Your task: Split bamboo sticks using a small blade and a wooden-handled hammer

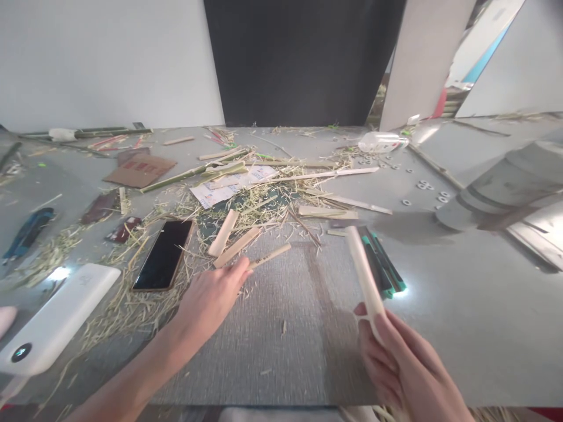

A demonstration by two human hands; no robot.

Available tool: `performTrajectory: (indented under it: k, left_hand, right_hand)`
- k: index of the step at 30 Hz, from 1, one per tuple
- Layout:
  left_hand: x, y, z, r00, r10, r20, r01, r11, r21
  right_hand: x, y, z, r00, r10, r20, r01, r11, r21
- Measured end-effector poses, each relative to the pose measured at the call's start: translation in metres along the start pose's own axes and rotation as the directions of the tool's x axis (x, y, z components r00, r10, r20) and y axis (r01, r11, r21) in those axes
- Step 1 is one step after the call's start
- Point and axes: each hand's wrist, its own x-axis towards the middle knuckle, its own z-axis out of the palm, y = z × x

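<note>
My left hand [210,298] reaches forward over the grey table [461,316], its fingertips closed on the near end of a thin bamboo stick [270,256]. Two short flat bamboo slats [223,232] lie just beyond that hand. My right hand [398,360] sits low at the right, fingers wrapped round the near end of a long pale bamboo strip [363,269] that points away from me.
A black phone [163,254] and a white power bank [57,319] lie at the left amid bamboo shavings. A green-edged tool [385,269] rests beside the strip. Further back lie printed papers [233,186], cardboard [139,170], a blue utility knife [26,233] and several white washers [424,186].
</note>
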Motion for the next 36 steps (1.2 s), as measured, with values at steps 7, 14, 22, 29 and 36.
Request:
performTrajectory:
  k: [7, 14, 22, 29, 36]
  left_hand:
    - [-0.0018, -0.0017, 0.0003, 1.000, -0.004, -0.008, 0.004, 1.000, 0.015]
    - [-0.0007, -0.0014, 0.0019, 1.000, 0.006, 0.012, -0.007, 0.999, 0.031]
    - [-0.0027, -0.0031, 0.0014, 1.000, 0.000, 0.002, 0.000, 1.000, 0.017]
    - [-0.0042, -0.0029, -0.0002, 1.000, -0.001, -0.026, 0.000, 1.000, -0.026]
    - [-0.0033, -0.0021, 0.0002, 1.000, -0.006, -0.015, 0.006, 1.000, 0.016]
  right_hand:
    - [-0.0011, 0.0004, 0.0041, 0.998, 0.018, 0.067, -0.013, 0.998, -0.066]
    - [0.0010, -0.0050, 0.0032, 0.997, 0.043, 0.066, -0.033, 0.989, -0.146]
    - [0.0014, 0.0002, 0.0039, 0.991, 0.110, 0.071, -0.101, 0.987, -0.122]
    - [0.0026, 0.0030, -0.0006, 0.996, 0.078, 0.032, -0.073, 0.989, -0.128]
    - [-0.0030, 0.0029, -0.0044, 0.995, 0.095, -0.009, -0.095, 0.987, -0.128]
